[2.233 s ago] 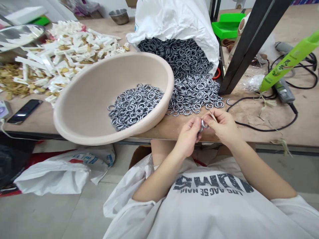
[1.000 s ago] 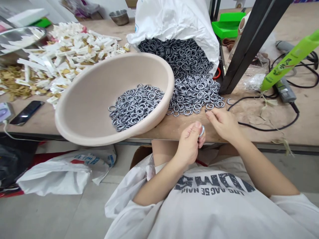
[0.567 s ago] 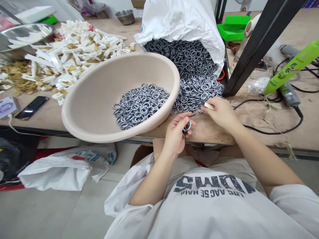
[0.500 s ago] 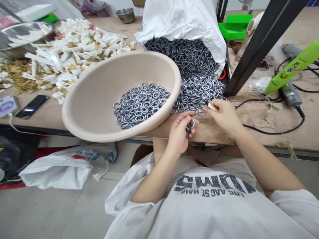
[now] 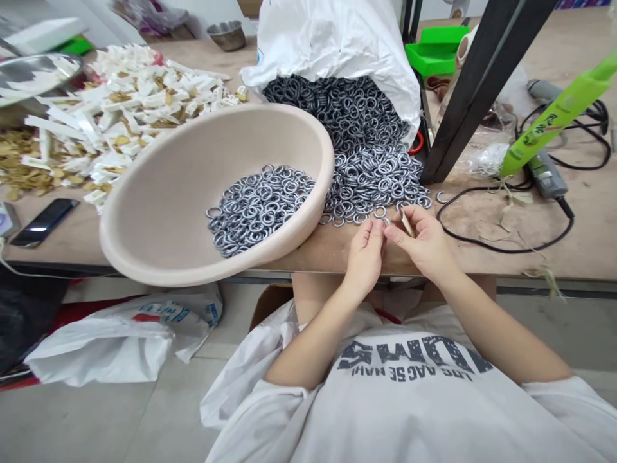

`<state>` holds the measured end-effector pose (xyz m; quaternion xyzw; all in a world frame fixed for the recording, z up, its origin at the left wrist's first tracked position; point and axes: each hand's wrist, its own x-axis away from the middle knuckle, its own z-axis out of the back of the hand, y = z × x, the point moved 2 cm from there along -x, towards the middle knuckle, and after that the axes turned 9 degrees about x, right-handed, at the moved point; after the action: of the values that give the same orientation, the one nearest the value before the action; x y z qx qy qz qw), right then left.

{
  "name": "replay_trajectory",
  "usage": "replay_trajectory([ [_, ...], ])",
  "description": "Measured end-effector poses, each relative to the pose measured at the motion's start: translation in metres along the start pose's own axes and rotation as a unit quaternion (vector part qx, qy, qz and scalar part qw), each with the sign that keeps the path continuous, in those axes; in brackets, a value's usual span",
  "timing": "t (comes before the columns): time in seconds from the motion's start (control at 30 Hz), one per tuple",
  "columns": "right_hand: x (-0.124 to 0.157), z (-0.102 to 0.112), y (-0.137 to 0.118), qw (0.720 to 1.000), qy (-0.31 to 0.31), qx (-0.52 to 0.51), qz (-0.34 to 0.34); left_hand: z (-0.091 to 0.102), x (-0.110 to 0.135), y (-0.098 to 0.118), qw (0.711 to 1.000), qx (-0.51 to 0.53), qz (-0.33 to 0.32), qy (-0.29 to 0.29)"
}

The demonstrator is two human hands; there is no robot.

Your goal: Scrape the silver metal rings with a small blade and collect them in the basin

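Observation:
My left hand is closed, with its thumb and fingers pinching a grey metal ring that shows only in part at the fingertips. Against it comes my right hand, closed around a short, flat, cream-coloured strip with a dark tip; its exact kind I cannot make out. Just beyond my fingers, a heap of loose grey rings spills from a white sack. On the left, a large beige basin, tilted, contains many similar rings.
White and brown plastic pieces are piled at the back left, near a phone. A black metal post rises right of the sack. Farther right are a bright green packet, a grey handheld tool and its black cable.
My two hands have come together, fingertips meeting. The left hand has turned, so the rings seen in its fingers are now mostly hidden. The view has shifted slightly to the right.

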<state>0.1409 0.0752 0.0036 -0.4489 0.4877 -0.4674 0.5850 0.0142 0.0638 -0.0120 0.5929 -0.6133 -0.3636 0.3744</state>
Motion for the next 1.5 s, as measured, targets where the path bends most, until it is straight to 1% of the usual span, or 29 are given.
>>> replay_trajectory([
  [0.07, -0.001, -0.001, -0.004, 0.999, -0.017, 0.019, 0.039, -0.002, 0.004, 0.001, 0.999, 0.032, 0.027, 0.002],
  [0.1, -0.002, -0.001, -0.006, 0.998, -0.033, 0.020, 0.047, -0.003, 0.006, 0.003, 0.998, 0.048, 0.044, -0.004],
  [0.17, -0.005, 0.000, -0.009, 0.998, -0.052, 0.021, 0.040, -0.006, 0.009, 0.007, 0.994, 0.076, 0.072, -0.020],
  [0.23, -0.005, 0.003, -0.013, 0.998, -0.037, 0.041, 0.035, -0.008, 0.012, 0.013, 0.991, 0.094, 0.089, -0.027],
  [0.3, -0.001, 0.006, -0.019, 0.992, -0.028, 0.107, 0.058, -0.008, 0.013, 0.018, 0.989, 0.106, 0.096, -0.027],
  [0.37, 0.007, 0.008, -0.027, 0.973, -0.045, 0.201, 0.106, -0.008, 0.014, 0.021, 0.989, 0.112, 0.097, -0.023],
  [0.47, 0.020, 0.006, -0.035, 0.926, -0.066, 0.329, 0.172, -0.007, 0.015, 0.019, 0.989, 0.112, 0.098, 0.001],
  [0.53, 0.023, 0.005, -0.037, 0.903, -0.063, 0.377, 0.197, -0.008, 0.015, 0.018, 0.989, 0.108, 0.101, 0.020],
  [0.6, 0.023, 0.005, -0.037, 0.886, -0.059, 0.411, 0.207, -0.009, 0.015, 0.017, 0.988, 0.107, 0.105, 0.030],
  [0.7, 0.021, 0.005, -0.036, 0.870, -0.065, 0.443, 0.209, -0.011, 0.017, 0.018, 0.987, 0.111, 0.114, 0.034],
  [0.8, 0.021, 0.005, -0.037, 0.866, -0.079, 0.445, 0.212, -0.010, 0.018, 0.019, 0.983, 0.118, 0.134, 0.033],
  [0.87, 0.022, 0.003, -0.040, 0.866, -0.086, 0.443, 0.214, -0.009, 0.019, 0.018, 0.982, 0.124, 0.140, 0.034],
  [0.97, 0.021, 0.002, -0.040, 0.870, -0.100, 0.432, 0.214, -0.006, 0.020, 0.017, 0.983, 0.124, 0.130, 0.041],
  [1.03, 0.015, 0.005, -0.036, 0.883, -0.103, 0.414, 0.197, -0.006, 0.023, 0.018, 0.987, 0.110, 0.109, 0.034],
  [1.07, 0.011, 0.008, -0.032, 0.894, -0.087, 0.403, 0.176, -0.006, 0.025, 0.019, 0.990, 0.099, 0.099, 0.020],
  [1.13, -0.001, 0.016, -0.021, 0.913, -0.026, 0.390, 0.117, -0.004, 0.028, 0.022, 0.992, 0.086, 0.088, -0.016],
  [1.17, -0.006, 0.020, -0.016, 0.916, 0.002, 0.391, 0.090, -0.002, 0.029, 0.025, 0.992, 0.087, 0.084, -0.027],
  [1.2, -0.010, 0.021, -0.012, 0.913, 0.011, 0.401, 0.078, 0.002, 0.028, 0.028, 0.992, 0.091, 0.082, -0.025],
  [1.23, -0.013, 0.020, -0.009, 0.905, -0.003, 0.418, 0.083, 0.007, 0.027, 0.031, 0.992, 0.098, 0.077, -0.010],
  [1.33, -0.015, 0.007, -0.003, 0.862, -0.098, 0.484, 0.114, 0.028, 0.020, 0.042, 0.992, 0.095, 0.056, 0.059],
  [1.4, -0.012, -0.002, -0.001, 0.836, -0.137, 0.518, 0.118, 0.041, 0.016, 0.047, 0.993, 0.073, 0.042, 0.084],
  [1.43, -0.011, -0.005, -0.001, 0.828, -0.142, 0.529, 0.116, 0.046, 0.014, 0.049, 0.994, 0.061, 0.034, 0.089],
  [1.5, -0.010, -0.008, 0.001, 0.824, -0.137, 0.539, 0.109, 0.052, 0.013, 0.050, 0.994, 0.045, 0.025, 0.091],
])
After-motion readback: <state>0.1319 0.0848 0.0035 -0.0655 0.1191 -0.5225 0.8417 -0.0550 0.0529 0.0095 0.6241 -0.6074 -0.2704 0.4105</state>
